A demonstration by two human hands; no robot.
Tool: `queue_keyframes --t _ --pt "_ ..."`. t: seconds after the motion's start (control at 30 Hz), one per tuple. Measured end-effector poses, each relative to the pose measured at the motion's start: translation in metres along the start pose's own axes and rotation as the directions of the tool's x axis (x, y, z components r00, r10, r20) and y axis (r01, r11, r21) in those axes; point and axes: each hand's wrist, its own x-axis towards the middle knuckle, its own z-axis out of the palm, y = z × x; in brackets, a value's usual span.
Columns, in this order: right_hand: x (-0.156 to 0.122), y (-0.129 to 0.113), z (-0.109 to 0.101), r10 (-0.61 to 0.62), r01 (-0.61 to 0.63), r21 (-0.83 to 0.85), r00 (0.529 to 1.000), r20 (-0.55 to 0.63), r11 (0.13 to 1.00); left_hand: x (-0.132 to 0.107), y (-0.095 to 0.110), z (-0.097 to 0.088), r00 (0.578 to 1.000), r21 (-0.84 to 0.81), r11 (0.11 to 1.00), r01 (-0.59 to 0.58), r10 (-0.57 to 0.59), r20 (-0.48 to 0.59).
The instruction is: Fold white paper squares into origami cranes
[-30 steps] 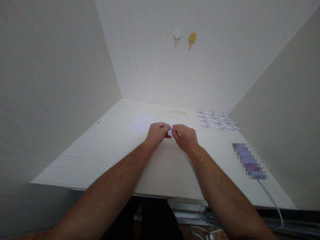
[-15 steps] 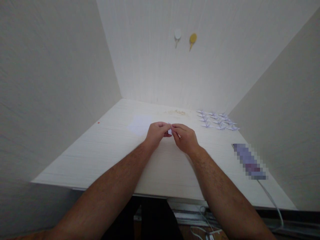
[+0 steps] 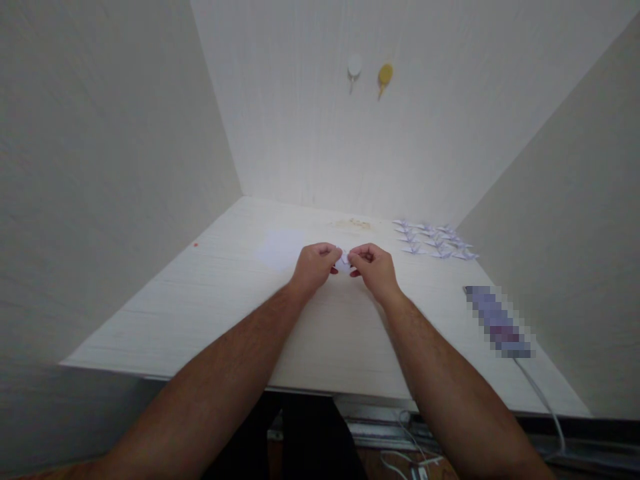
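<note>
A small folded piece of white paper sits between my two hands above the middle of the white table. My left hand pinches its left side with curled fingers. My right hand is closed on its right side, knuckles up. Most of the paper is hidden by my fingers. A flat pale sheet of paper lies on the table just left of and behind my left hand.
Several small folded paper cranes are lined up at the back right of the table. A blurred long object with a white cable lies at the right edge. Two hooks hang on the back wall. Walls close in on three sides.
My right hand has turned and curled tighter on the paper, its fingers drawn in. My left hand has barely shifted.
</note>
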Motion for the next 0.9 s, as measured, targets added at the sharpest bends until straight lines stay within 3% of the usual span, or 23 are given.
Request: queue_keyframes --t 0.23,0.53,0.9 --pt "-0.002 -0.002 -0.001 0.145 -0.145 0.003 0.987 0.076 0.989 -0.001 -0.001 0.000 0.998 -0.016 1.000 -0.025 0.026 0.053" --pt "-0.001 0.002 -0.002 0.126 -0.126 -0.009 0.986 0.107 0.992 -0.001 0.001 0.000 0.999 -0.001 1.000 0.019 -0.019 0.039" --pt "-0.001 0.001 -0.001 0.156 -0.159 0.028 0.983 0.097 0.987 0.003 -0.010 -0.002 0.996 0.036 0.999 -0.012 0.009 0.086"
